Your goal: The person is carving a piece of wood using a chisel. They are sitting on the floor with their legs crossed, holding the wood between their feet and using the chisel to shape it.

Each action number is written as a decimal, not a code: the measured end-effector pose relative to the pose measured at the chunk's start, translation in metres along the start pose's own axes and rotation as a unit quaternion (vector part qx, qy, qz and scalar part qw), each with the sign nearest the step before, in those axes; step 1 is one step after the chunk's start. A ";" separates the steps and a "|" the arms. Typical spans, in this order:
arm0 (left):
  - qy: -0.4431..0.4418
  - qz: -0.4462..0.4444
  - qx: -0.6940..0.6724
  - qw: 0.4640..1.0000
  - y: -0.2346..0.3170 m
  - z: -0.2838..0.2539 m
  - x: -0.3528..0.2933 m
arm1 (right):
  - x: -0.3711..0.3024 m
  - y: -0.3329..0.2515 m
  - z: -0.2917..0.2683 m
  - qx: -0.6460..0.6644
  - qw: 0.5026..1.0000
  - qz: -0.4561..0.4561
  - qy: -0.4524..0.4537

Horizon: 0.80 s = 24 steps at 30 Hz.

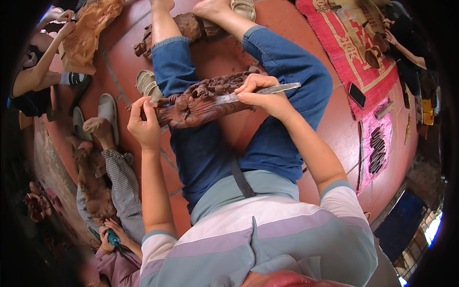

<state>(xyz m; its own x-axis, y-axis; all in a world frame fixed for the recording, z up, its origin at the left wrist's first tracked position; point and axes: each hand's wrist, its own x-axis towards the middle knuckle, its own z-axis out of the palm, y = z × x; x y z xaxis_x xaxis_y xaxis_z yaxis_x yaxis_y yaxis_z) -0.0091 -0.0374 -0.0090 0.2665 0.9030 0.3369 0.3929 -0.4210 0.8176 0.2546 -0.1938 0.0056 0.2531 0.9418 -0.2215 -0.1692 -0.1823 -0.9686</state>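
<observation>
A dark reddish-brown wood carving (191, 112) with densely worked relief lies across my lap, over my blue trousers. At its left end my left hand (144, 123) is closed, thumb and fingers pinching the tip. Above its right half, my right hand (262, 95) is closed round a long, flat, grey carving chisel (286, 88). The chisel's shiny lower end rests on or just over the carved surface; whether it touches I cannot tell. My right palm hides part of the carving's right end.
Rough wood blocks (187, 27) lie by my feet on red tiles. At right are a red mat (330, 28), a phone (356, 95) and a pink cloth (367, 160) with several dark tools. Co-workers sit left and right; one holds a green power tool (114, 237).
</observation>
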 end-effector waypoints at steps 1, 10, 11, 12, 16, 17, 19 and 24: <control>0.001 0.004 -0.002 1.000 0.000 0.000 0.000 | -0.003 0.003 -0.006 0.000 1.000 0.014 0.008; 0.002 -0.019 -0.018 1.000 0.004 0.002 -0.001 | -0.016 -0.002 -0.018 0.038 0.998 0.026 0.052; 0.002 -0.008 -0.010 1.000 0.004 0.000 0.000 | -0.010 0.004 -0.010 0.035 0.998 -0.004 0.044; -0.002 -0.011 -0.006 1.000 0.003 0.000 0.000 | -0.010 0.003 -0.012 0.036 0.998 0.022 0.045; -0.005 -0.023 -0.017 1.000 0.000 -0.001 -0.003 | -0.014 -0.004 -0.043 -0.012 0.997 0.073 0.022; -0.002 -0.029 -0.029 0.999 0.000 0.001 -0.005 | -0.013 -0.010 -0.048 -0.032 0.995 0.095 0.017; 0.005 -0.021 -0.020 1.000 0.004 0.001 -0.001 | -0.007 -0.020 -0.047 -0.041 0.995 0.086 0.013; 0.004 -0.012 -0.002 1.000 0.001 0.001 -0.001 | 0.005 -0.004 -0.020 0.036 0.998 0.046 0.005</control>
<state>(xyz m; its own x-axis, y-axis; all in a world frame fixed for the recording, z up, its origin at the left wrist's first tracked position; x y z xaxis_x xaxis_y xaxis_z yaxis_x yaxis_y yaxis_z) -0.0084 -0.0388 -0.0092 0.2507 0.9136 0.3201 0.3965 -0.3986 0.8270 0.2758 -0.1943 0.0060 0.2432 0.9187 -0.3112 -0.2595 -0.2475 -0.9335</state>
